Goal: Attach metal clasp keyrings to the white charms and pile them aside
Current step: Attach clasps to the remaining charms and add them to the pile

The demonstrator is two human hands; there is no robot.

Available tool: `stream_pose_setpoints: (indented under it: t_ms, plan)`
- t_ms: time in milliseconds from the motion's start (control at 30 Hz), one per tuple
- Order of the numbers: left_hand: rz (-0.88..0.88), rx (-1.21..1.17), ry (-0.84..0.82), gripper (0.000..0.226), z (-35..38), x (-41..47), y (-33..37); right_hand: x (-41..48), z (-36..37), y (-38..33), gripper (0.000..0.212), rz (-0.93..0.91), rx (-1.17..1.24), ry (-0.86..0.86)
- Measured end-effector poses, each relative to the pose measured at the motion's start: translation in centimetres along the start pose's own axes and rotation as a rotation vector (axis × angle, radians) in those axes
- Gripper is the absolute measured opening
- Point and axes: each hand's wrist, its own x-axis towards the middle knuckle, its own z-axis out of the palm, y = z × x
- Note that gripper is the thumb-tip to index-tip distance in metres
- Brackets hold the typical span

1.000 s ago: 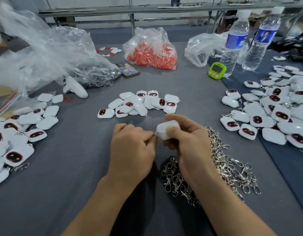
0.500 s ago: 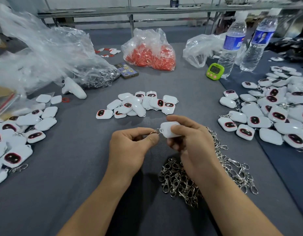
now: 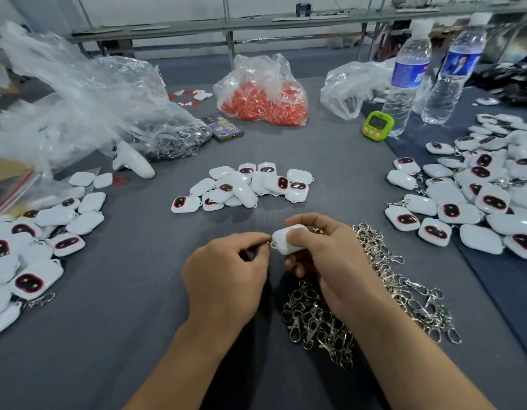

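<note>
My right hand [image 3: 330, 261] grips a white charm [image 3: 287, 241] between thumb and fingers, just above the grey table. My left hand [image 3: 223, 273] pinches a small metal clasp keyring [image 3: 270, 245] at the charm's left edge; most of the clasp is hidden by my fingers. A heap of loose metal clasp keyrings [image 3: 374, 294] lies under and to the right of my right hand. A small cluster of white charms [image 3: 244, 186] with dark red-rimmed faces lies in the middle of the table beyond my hands.
Larger piles of charms lie at the left [image 3: 34, 241] and right [image 3: 478, 196]. Behind are crumpled clear plastic [image 3: 87, 99], a bag of red parts [image 3: 265, 93], a phone [image 3: 223, 127], a green timer [image 3: 377, 126] and two water bottles [image 3: 407, 75].
Both hands stayed together at the centre. My left hand's fingers curled tighter onto the clasp at the charm's edge, and my right hand turned the charm slightly.
</note>
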Motion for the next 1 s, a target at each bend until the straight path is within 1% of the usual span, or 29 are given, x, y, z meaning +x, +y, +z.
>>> stream_pose_setpoints:
  t_ms: [33, 67, 100, 133, 200, 233, 267, 300, 333, 367, 400, 433, 467, 533, 567, 633, 667, 733, 800, 833, 900, 967, 1000]
  plan:
    - [-0.02, -0.007, -0.003, 0.013, 0.0, 0.0, 0.1, 0.0, -0.1, -0.3, 0.019, -0.02, 0.024, -0.01]
    - [-0.038, -0.037, -0.014, 0.017, -0.1, 0.0, 0.1, 0.0, -0.4, -0.7, 0.019, -0.047, 0.098, -0.029]
    - [-0.057, -0.074, -0.038, 0.023, -0.1, 0.1, 0.2, 0.0, -0.9, -1.3, 0.015, -0.07, 0.248, -0.053]
    - [-0.071, -0.097, -0.072, 0.025, -0.1, 0.2, 0.1, 0.0, -1.7, -2.0, 0.018, -0.077, 0.46, -0.079]
    - [-0.079, -0.081, -0.158, 0.02, 0.1, 0.2, 0.0, -0.1, -4.0, -3.0, 0.048, -0.066, 0.889, -0.191]
    - [-0.072, -0.055, -0.189, 0.019, 0.2, 0.2, 0.0, -0.3, -4.9, -3.2, 0.066, -0.066, 1.025, -0.266]
    - [-0.055, -0.031, -0.214, 0.02, 0.2, 0.2, 0.0, -0.5, -5.2, -3.3, 0.082, -0.064, 1.085, -0.328]
    - [-0.034, -0.021, -0.242, 0.022, 0.2, 0.1, 0.0, -0.7, -5.3, -3.1, 0.096, -0.065, 1.089, -0.347]
    - [-0.012, -0.028, -0.282, 0.025, 0.3, -0.1, 0.1, -0.7, -5.1, -2.9, 0.105, -0.061, 1.069, -0.329]
    - [0.008, -0.038, -0.331, 0.03, 0.4, -0.3, 0.2, -0.6, -4.8, -2.8, 0.109, -0.052, 1.05, -0.287]
    - [0.033, -0.042, -0.382, 0.037, 0.4, -0.4, 0.3, -0.4, -4.7, -2.7, 0.108, -0.046, 1.04, -0.242]
    - [0.067, -0.035, -0.434, 0.046, 0.4, -0.5, 0.4, -0.2, -4.7, -2.7, 0.102, -0.047, 1.03, -0.201]
    - [0.112, -0.019, -0.488, 0.054, 0.3, -0.7, 0.4, 0.1, -4.9, -2.7, 0.089, -0.051, 1.011, -0.161]
    - [0.207, 0.034, -0.583, 0.06, 0.3, -0.7, 0.3, 0.7, -5.3, -2.8, 0.054, -0.065, 0.897, -0.055]
    - [0.242, 0.057, -0.606, 0.057, 0.4, -0.6, 0.3, 1.0, -5.3, -2.8, 0.04, -0.07, 0.792, 0.008]
    - [0.26, 0.043, -0.595, 0.039, 0.6, -0.4, 0.4, 1.5, -4.5, -2.4, 0.018, -0.118, 0.473, 0.138]
    - [0.243, 0.011, -0.574, 0.029, 0.7, -0.4, 0.3, 1.7, -3.9, -2.1, 0.019, -0.171, 0.25, 0.192]
    - [0.194, -0.035, -0.525, 0.017, 0.9, -0.3, 0.2, 2.4, -2.8, -1.3, 0.03, -0.293, -0.277, 0.284]
    - [0.179, 0.011, -0.467, 0.015, 1.1, -0.4, -0.1, 3.4, -1.7, -0.6, 0.041, -0.353, -0.682, 0.255]
    - [0.181, 0.059, -0.425, 0.015, 1.1, -0.4, -0.2, 4.0, -1.2, -0.3, 0.048, -0.379, -0.825, 0.216]
    - [0.169, 0.134, -0.324, 0.015, 1.0, -0.5, -0.5, 5.5, -0.6, 0.2, 0.057, -0.449, -1.014, 0.15]
    - [0.121, 0.174, -0.239, 0.013, 0.7, -0.4, -0.7, 6.7, -0.1, 0.3, 0.055, -0.455, -1.162, 0.112]
    - [0.093, 0.188, -0.211, 0.012, 0.6, -0.2, -0.8, 7.1, 0.0, 0.4, 0.05, -0.438, -1.245, 0.096]
